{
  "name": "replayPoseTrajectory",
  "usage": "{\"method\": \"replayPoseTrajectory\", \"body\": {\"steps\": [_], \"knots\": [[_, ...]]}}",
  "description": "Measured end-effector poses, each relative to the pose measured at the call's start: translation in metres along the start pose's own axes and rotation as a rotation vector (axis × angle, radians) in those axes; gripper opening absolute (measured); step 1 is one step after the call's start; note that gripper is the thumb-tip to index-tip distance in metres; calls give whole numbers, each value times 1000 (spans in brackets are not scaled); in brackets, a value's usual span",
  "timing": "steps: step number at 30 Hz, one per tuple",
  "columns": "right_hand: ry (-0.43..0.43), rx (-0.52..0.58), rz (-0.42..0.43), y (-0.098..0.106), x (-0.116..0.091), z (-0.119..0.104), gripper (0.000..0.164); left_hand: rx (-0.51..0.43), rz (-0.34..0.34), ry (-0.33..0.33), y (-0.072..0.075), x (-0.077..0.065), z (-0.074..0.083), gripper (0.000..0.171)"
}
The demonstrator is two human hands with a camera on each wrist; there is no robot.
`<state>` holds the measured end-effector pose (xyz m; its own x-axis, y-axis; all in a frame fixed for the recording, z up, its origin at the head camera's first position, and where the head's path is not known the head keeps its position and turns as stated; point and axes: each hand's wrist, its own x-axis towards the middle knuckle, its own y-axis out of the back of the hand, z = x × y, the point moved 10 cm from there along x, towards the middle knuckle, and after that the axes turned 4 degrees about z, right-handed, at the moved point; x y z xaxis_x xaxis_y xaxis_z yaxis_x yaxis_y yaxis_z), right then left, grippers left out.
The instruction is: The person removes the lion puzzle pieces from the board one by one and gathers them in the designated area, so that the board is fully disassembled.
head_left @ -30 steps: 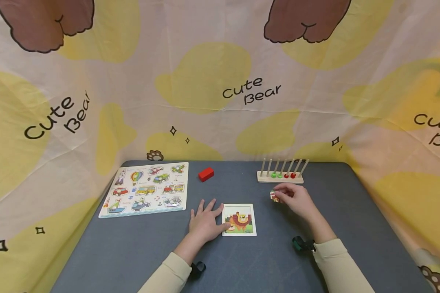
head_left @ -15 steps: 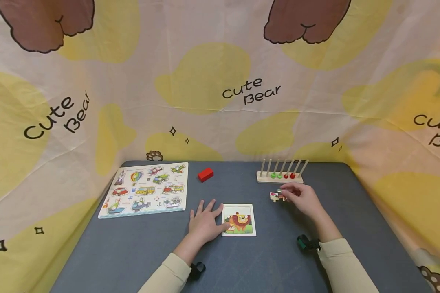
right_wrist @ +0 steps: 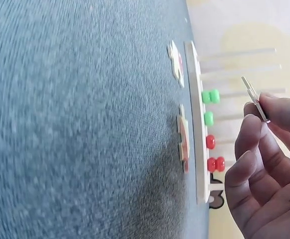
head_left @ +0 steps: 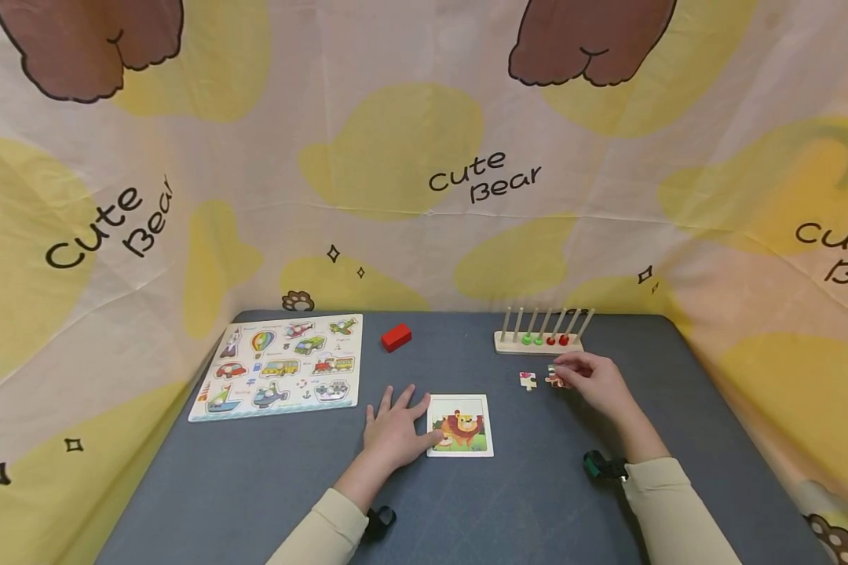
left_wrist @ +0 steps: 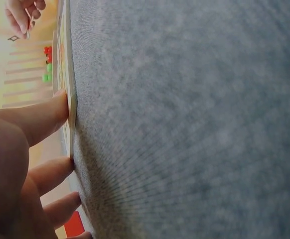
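My left hand (head_left: 394, 434) lies with fingers spread at the left edge of a small white-framed lion jigsaw puzzle (head_left: 462, 433). Its thumb rests on the frame. Pinched between the thumb and index finger of my right hand (head_left: 593, 384) is a thin puzzle piece (right_wrist: 254, 98), seen edge-on and held above the table in the right wrist view. Another puzzle piece (right_wrist: 184, 139) lies flat below that hand, partly covered by its fingers in the head view. Farther left, a white and pink puzzle piece (head_left: 528, 380) lies alone on the table.
Behind the right hand stands a wooden peg rack (head_left: 505, 345) with green and red beads. A red block (head_left: 396, 337) lies at the back middle. The vehicle puzzle board (head_left: 275, 365) covers the back left of the grey table (head_left: 509, 510). A printed cloth (head_left: 396, 259) hangs behind.
My right hand has moved right, away from the white and pink piece, which now shows fully. Another piece has come into view beneath its fingers. The left hand stays put.
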<state>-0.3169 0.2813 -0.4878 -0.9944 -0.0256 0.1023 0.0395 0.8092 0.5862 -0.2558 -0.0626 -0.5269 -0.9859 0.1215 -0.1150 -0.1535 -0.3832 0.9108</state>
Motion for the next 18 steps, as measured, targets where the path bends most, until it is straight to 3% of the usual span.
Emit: {"method": "replayPoseTrajectory", "body": {"steps": [18], "knots": [[-31, -53, 39, 18, 2, 34, 24, 5, -5, 8, -2, 1, -1, 77]]}}
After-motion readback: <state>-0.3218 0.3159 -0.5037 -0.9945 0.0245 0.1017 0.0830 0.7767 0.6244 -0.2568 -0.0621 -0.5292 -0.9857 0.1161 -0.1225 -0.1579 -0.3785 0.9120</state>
